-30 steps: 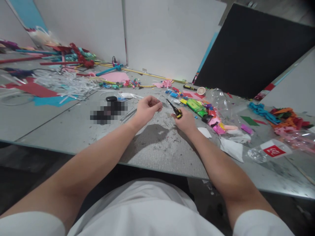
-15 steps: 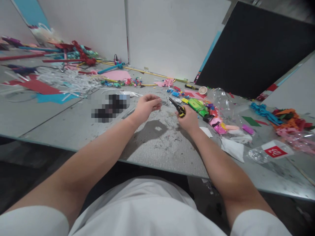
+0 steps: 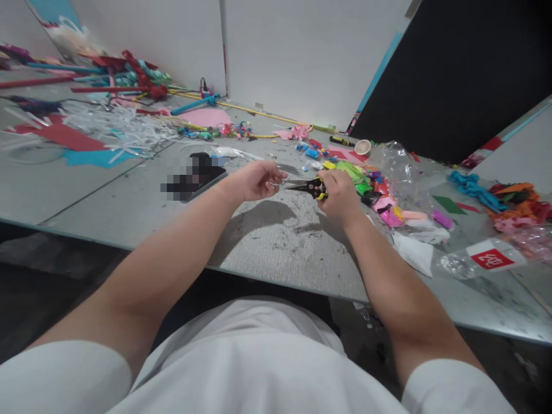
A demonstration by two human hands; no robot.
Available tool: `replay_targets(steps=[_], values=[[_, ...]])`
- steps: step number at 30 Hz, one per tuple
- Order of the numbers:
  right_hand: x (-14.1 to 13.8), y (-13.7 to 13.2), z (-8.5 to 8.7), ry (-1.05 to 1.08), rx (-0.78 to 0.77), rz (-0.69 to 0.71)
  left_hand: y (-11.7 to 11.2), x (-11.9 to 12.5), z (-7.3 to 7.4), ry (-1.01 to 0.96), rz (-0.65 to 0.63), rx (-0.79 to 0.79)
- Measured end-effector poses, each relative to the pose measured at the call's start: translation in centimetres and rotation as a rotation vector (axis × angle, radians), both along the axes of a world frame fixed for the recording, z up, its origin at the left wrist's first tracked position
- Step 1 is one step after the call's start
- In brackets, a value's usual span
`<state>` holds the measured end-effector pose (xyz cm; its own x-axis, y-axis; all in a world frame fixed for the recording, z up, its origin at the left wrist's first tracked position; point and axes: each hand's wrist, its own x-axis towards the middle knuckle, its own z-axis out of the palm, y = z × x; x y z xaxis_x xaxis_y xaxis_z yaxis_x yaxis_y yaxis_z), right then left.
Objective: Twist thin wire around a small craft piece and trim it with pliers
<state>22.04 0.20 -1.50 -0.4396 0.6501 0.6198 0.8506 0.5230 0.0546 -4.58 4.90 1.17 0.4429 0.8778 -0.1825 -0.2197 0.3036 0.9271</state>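
Note:
My right hand is closed around black-and-yellow pliers, whose long narrow jaws point left and look slightly parted. Their tips reach close to the fingertips of my left hand. That hand pinches a thin, shiny strand, like wire or clear line; its exact kind is too fine to make out. Whether the jaws touch the strand I cannot tell. Both hands are held just over the grey tabletop, casting shadows on it.
Left of my hands lies a dark phone-like object, partly pixelated. Colourful clay packets and a plastic bottle lie to the right. Clear strips and a red paper sheet lie far left. A black board leans behind.
The pliers have turned from pointing up and left to pointing level left, and their jaws have come up to my left fingertips. My left fingers have curled in more.

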Motion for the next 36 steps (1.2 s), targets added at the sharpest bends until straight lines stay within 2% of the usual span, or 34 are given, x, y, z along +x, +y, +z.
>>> replay_targets(steps=[8,19,26,36], values=[[-0.4,-0.3,0.0,-0.052,-0.041,-0.022,0.7,-0.2,-0.5,0.073,-0.031,-0.019],[-0.5,-0.5,0.2,-0.031,-0.052,-0.063,1.1,0.1,-0.9,0.032,0.061,-0.08],[-0.3,-0.4,0.2,0.04,-0.084,-0.069,1.6,-0.2,-1.2,0.031,0.023,-0.06],[-0.1,-0.4,0.0,0.056,-0.099,-0.073,1.4,-0.1,-0.8,0.018,0.03,-0.119]])
